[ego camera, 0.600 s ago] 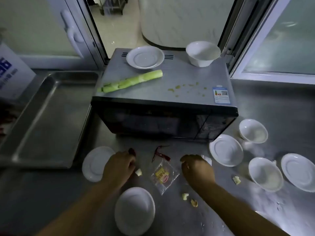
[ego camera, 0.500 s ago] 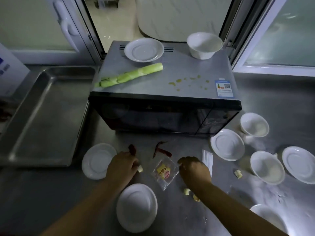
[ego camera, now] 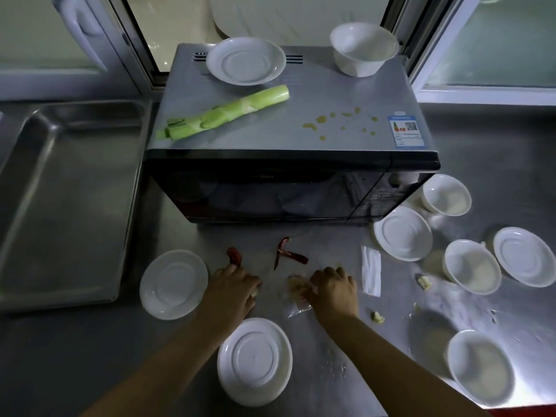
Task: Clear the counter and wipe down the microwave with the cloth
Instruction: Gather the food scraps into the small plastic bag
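Observation:
The black microwave (ego camera: 288,188) stands on the steel counter (ego camera: 331,341). Its grey top carries a white plate (ego camera: 246,60), a white bowl (ego camera: 362,49), a green stalk (ego camera: 224,115) and yellow spill drops (ego camera: 322,119). In front of it, my left hand (ego camera: 233,291) has its fingers curled round a small pale scrap (ego camera: 255,293), just below a red chilli (ego camera: 234,255). My right hand (ego camera: 334,291) grips a crumpled clear packet (ego camera: 296,291). Another red chilli (ego camera: 287,255) lies between the hands and the microwave. No cloth is in view.
A large steel tray (ego camera: 60,206) sits on the left. White plates (ego camera: 174,284) (ego camera: 255,361) (ego camera: 403,233) and bowls (ego camera: 472,266) (ego camera: 481,374) are scattered over the counter. A white paper strip (ego camera: 371,270) and pale scraps (ego camera: 423,282) (ego camera: 377,316) lie to the right.
My right hand has moved left onto the clear packet and crumpled it in its grip. My left hand has closed on the pale scrap beside it.

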